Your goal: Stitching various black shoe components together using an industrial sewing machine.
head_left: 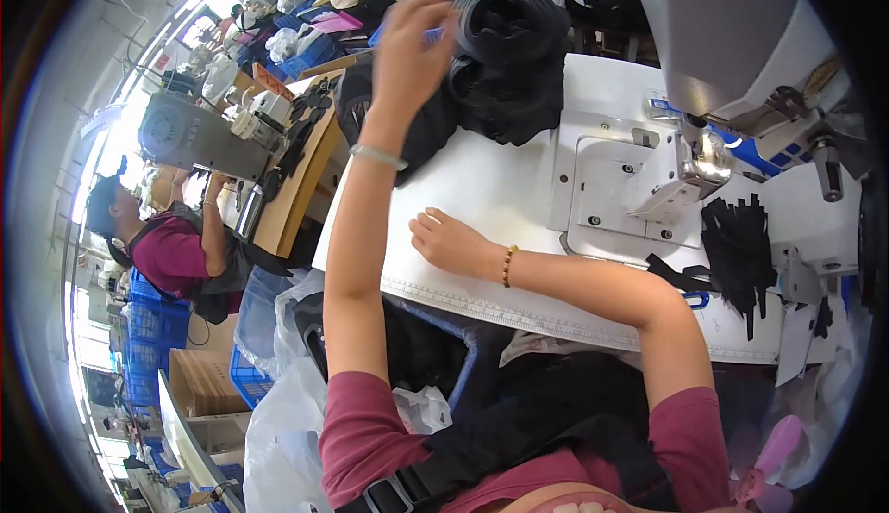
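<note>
My left hand point(414, 55) is raised at the far side of the white table point(500, 189), left of a stack of black fabric pieces point(514, 22). Its fingers are slightly blurred, bent and apart, and I see nothing in them. Below it lies more black fabric point(421, 143). My right hand point(454, 244) rests near the table's front edge, fingers loosely curled, with nothing visible in them. Beyond it to the right stands a sewing machine point(685, 170) with a metal plate point(602, 198). A bundle of black strips point(739, 249) lies at the right.
A ruler tape point(574, 327) runs along the front edge. Beneath this edge, a container holds black material point(421, 351), with clear plastic bags point(287, 420) beside it. At left, a person in a maroon shirt point(176, 254) works at another machine point(199, 138). Blue crates point(153, 328) stand behind.
</note>
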A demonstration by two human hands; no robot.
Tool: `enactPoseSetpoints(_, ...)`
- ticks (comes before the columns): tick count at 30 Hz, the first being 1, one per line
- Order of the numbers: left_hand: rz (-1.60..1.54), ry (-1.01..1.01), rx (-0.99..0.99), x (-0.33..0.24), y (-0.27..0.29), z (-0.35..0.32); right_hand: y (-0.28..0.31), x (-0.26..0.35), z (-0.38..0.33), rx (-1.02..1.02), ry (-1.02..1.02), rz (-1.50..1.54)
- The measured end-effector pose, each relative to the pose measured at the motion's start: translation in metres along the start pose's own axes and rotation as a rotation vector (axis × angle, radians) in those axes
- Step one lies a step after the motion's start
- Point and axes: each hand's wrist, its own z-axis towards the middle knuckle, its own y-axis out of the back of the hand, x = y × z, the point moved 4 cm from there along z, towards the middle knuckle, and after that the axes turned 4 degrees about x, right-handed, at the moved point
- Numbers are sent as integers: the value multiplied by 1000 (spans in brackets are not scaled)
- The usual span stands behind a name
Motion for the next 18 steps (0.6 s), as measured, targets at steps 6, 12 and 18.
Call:
enactPoseSetpoints(6,316,439,658,-65,-76,72,58,16,-50,133,-21,44)
enactPoseSetpoints(12,519,120,58,-60,-105,40,129,10,-106,210,-136,143)
enactPoseSetpoints(18,267,454,211,-43,-107,47,147,-7,-134,244,-251,212)
